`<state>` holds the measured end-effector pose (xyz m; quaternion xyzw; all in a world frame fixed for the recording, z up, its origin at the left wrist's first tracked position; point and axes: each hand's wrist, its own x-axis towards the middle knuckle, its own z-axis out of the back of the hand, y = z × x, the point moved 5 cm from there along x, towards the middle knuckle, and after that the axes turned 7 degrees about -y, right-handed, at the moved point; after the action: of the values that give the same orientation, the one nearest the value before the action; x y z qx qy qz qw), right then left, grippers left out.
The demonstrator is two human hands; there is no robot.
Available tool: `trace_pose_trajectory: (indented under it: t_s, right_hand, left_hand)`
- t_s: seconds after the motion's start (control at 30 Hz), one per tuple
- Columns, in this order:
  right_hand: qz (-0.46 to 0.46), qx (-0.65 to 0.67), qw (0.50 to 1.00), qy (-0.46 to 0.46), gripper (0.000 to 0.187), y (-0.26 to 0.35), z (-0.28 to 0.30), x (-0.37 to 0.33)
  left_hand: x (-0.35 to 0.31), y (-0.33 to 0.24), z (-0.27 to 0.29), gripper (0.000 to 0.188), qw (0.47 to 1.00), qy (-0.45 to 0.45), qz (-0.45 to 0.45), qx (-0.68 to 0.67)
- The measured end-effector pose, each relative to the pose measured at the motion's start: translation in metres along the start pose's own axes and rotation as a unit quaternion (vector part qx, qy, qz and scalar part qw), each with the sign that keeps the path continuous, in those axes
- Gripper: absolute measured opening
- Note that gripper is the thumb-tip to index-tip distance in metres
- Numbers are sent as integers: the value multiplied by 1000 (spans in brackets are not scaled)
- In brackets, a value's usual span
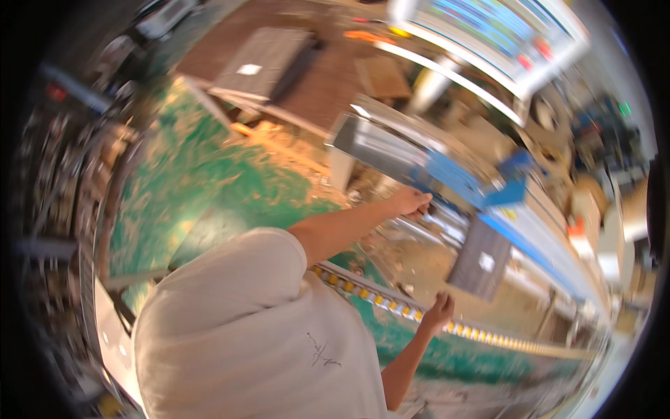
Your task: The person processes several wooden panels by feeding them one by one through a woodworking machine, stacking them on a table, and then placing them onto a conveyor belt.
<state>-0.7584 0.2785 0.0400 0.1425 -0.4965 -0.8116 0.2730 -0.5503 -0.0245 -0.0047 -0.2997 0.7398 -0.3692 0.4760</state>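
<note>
My left hand point(410, 201) reaches out to the bright metal parts of a machine with a blue guard point(453, 178). Its fingers are curled together, and blur hides whether anything is between them. Nearer my body, my right hand point(438, 312) hovers by a rail of small yellow rollers point(398, 304), fingers drawn in and nothing visible in them. Just beyond the right hand lies a dark wood-grain panel point(479, 260) with a white label, partly under the machine's blue-edged beam point(541, 244). A small gap shows between that hand and the panel.
A brown table point(328, 91) at the far left carries a stack of dark panels point(262, 63). A control screen point(488, 35) hangs at the upper right. Wood dust covers the green floor point(209, 174). Cluttered shelving point(52, 230) runs along the left rim.
</note>
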Motion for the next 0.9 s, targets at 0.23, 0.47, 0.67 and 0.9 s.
trace_pose_trajectory:
  t_s: [0.23, 0.47, 0.67, 0.9]
  right_hand:
    - [-108, 45, 966, 230, 26, 52, -124, -119]
    - [74, -32, 872, 482, 20, 179, -326, -150]
    - [11, 17, 840, 542, 30, 259, -469, -199]
    - [-258, 147, 801, 521, 55, 307, -563, -241]
  left_hand:
    - [-138, -83, 403, 45, 810, -549, -125, -164]
    - [-114, -120, 549, 74, 625, -780, -9, -17]
    - [-138, -136, 545, 57, 828, -546, -111, -64]
    - [-230, -84, 462, 47, 915, -381, -104, -83]
